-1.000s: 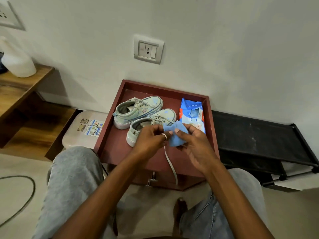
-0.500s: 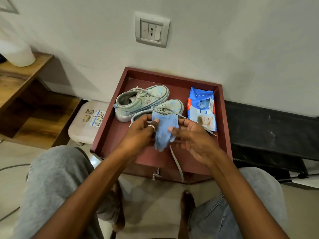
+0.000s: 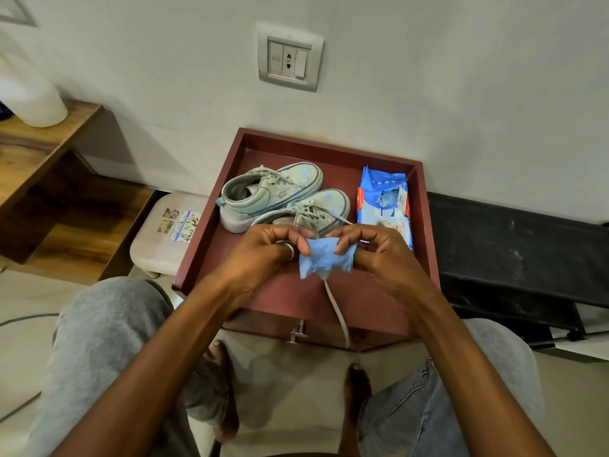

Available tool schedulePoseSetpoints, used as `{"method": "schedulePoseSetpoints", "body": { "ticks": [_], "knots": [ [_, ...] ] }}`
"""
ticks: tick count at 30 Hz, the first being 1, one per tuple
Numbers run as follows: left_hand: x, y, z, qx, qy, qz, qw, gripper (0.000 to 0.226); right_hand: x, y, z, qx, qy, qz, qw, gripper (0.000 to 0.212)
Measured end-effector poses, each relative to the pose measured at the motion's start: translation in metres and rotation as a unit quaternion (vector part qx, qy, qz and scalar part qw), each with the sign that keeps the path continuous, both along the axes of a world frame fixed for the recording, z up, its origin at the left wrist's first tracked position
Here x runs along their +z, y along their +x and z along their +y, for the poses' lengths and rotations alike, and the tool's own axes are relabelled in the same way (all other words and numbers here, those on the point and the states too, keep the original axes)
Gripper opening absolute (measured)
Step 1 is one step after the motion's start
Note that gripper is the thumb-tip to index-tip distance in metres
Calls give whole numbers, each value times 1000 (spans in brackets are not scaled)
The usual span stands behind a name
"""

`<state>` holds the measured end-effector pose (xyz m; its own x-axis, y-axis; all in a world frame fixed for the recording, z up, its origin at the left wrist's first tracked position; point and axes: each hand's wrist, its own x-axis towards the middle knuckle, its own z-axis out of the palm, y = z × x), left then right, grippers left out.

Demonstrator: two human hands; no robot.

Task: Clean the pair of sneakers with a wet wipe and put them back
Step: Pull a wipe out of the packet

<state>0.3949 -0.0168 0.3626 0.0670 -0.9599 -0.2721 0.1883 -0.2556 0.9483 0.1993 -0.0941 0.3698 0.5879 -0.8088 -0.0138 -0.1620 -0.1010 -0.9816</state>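
Though held taut, blue wipe [image 3: 324, 258] looks crumpled.

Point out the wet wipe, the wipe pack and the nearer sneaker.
wet wipe [image 3: 324, 258], head view, middle of the blue sheet.
wipe pack [image 3: 375, 189], head view, upper blue face.
nearer sneaker [image 3: 333, 200], head view, toe cap.
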Motion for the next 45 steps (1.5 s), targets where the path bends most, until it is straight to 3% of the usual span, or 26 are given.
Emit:
{"method": "schedulePoseSetpoints", "body": {
  "ticks": [4, 9, 12, 15, 17, 21, 24, 27, 29, 31, 33, 36, 38, 41, 45],
  "knots": [
    [2, 0, 0, -9, -13, -26, 1000, 64, -3, -1, 1, -28, 28, -9, 999, 24],
    [11, -13, -1, 28, 32, 54, 998, 25, -2, 3, 1, -41, 155, -55, 986, 29],
    [9, -18, -2, 45, 35, 71, 996, 6, -3, 2, -1, -34, 197, -105, 974, 44],
    [1, -15, -3, 45, 35, 44, 997, 20, -2, 1, -1, -46, 249, -132, 958, 39],
    [1, -10, -3, 17, 30, 10, 999, 24, 0, 0, -2, -61, 244, -90, 964, 31],
    [5, -4, 0, -50, 5, -41, 998, 29, 1, 3, -4, 59, 278, 15, 959, 50],
    [10, 1, 2, -100, -8, -112, 989, 31, 3, 7, -10, 130, 252, 95, 954, 32],
    [16, 22, 3, -16, -30, -173, 984, 29, -3, 6, -22, 66, 244, 70, 965, 25],
    [11, 43, 6, 26, -79, -352, 933, 23, -9, 2, -31, -11, 273, 11, 962, 31],
    [0, 59, 9, -7, -111, -521, 846, 30, -16, -3, -36, -61, 294, -20, 954, 34],
    [-17, 63, 8, -83, -106, -607, 783, 45, -19, -5, -36, -90, 296, -14, 951, 29],
    [-30, 56, 2, -127, -74, -655, 741, 57, -21, -7, -35, -101, 260, 24, 960, 20],
    [-32, 54, -4, -116, -104, -651, 743, 48, -23, -5, -32, -66, 208, 83, 972, 16],
    [-34, 54, -10, -120, -130, -608, 774, 26, -32, 5, -18, 8, 160, 166, 973, 11],
    [-27, 71, -11, -113, -85, -511, 848, 20, -46, 20, -3, 74, 118, 232, 963, 10]
  ]
}}
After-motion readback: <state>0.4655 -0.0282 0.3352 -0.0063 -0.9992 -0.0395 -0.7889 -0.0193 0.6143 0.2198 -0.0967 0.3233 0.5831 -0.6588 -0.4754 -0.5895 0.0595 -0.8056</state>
